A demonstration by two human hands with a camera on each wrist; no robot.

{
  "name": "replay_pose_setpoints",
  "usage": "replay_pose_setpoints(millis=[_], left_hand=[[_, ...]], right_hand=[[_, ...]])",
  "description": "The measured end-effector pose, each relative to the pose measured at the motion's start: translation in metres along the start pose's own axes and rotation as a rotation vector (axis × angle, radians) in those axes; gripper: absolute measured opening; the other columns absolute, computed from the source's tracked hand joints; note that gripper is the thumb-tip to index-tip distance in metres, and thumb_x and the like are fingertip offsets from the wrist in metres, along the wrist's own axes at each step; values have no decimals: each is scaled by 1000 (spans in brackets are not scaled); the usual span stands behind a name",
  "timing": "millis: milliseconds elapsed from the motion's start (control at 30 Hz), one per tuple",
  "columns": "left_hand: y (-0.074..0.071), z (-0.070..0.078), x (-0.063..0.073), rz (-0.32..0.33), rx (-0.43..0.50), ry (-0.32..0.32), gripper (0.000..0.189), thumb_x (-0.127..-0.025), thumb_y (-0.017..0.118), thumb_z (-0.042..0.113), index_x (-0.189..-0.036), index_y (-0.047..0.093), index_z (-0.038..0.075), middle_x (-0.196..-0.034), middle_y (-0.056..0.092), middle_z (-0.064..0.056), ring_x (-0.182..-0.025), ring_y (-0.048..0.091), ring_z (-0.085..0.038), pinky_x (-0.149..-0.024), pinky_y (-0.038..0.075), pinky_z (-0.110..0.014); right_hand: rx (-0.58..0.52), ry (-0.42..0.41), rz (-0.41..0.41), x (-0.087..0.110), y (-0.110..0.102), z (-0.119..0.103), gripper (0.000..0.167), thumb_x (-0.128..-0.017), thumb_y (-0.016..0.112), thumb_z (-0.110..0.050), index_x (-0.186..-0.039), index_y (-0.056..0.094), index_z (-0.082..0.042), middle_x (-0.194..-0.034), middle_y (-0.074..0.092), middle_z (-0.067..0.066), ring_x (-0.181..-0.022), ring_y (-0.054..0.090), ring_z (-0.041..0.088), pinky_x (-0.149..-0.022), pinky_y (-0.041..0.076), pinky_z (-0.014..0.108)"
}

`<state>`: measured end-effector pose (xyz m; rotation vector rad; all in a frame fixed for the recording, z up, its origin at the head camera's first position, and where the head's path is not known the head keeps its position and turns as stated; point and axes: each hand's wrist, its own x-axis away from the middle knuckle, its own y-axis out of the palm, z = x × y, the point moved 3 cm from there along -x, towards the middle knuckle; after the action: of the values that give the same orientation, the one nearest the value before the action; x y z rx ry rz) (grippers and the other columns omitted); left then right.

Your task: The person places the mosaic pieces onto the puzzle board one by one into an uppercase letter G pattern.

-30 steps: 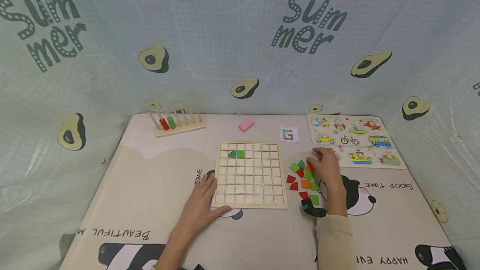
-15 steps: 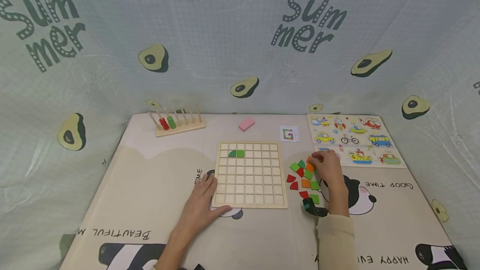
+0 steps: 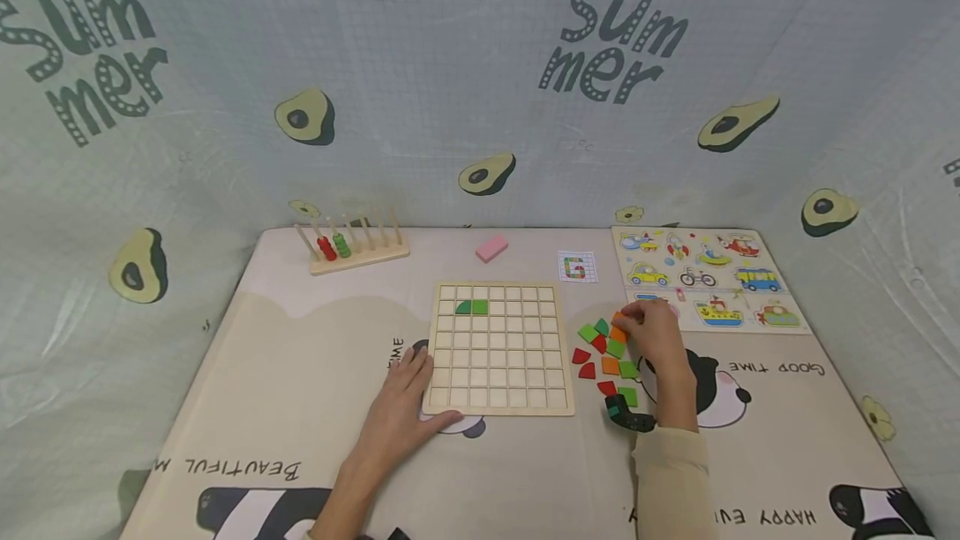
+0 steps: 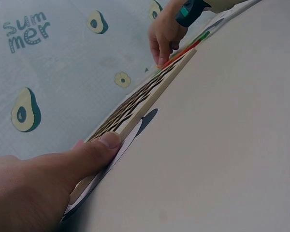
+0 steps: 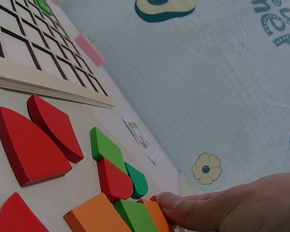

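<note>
My left hand rests at the near left corner of a wooden grid board, fingers straight along its left side. In the left wrist view the thumb presses on the board's edge. A green quarter-round piece and a green square sit in neighbouring cells near the top left. Right of the board, my right hand pinches an orange block between thumb and fingertips at the far end of the loose pieces. Its thumb covers part of this block in the right wrist view.
Loose red pieces, green squares and an orange square lie right of the board. Behind are a pattern card, a pink block, a bead stand and a picture puzzle.
My right hand has shifted slightly to the right and down, and the orange block at its fingertips has come into sight. The left hand has stayed at the board's corner.
</note>
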<state>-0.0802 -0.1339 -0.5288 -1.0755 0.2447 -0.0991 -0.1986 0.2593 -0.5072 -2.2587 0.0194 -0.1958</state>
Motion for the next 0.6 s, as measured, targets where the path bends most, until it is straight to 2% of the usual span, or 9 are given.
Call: replay_pose_setpoints(millis=[267, 500, 600], left_hand=[[0, 0, 1, 3, 4, -1, 98, -76, 78, 59, -146, 48, -2, -155, 45, -18, -149, 35, -38, -125, 30, -50], [1, -1, 1, 8, 3, 3, 98, -76, 79, 58, -146, 48, -2, -155, 45, -18, -149, 35, -37, -125, 30, -50], [1, 0, 1, 12, 2, 7, 98, -76, 79, 58, -146, 48, -2, -155, 45, -18, -149, 35, -38, -124, 30, -50]], right_hand=[[-7, 7, 8, 0, 0, -2, 27, -96, 69, -22, -112, 61, -1, -99, 61, 15, -90, 53, 27, -77, 48, 30], [-32, 8, -25, 3, 0, -4, 29, -102, 59, -23, -123, 62, -2, -109, 63, 17, -96, 55, 29, -85, 51, 33], [-29, 1, -22, 4, 0, -4, 31, -103, 57, -24, -124, 62, -1, -109, 63, 17, -96, 54, 29, -83, 51, 32]])
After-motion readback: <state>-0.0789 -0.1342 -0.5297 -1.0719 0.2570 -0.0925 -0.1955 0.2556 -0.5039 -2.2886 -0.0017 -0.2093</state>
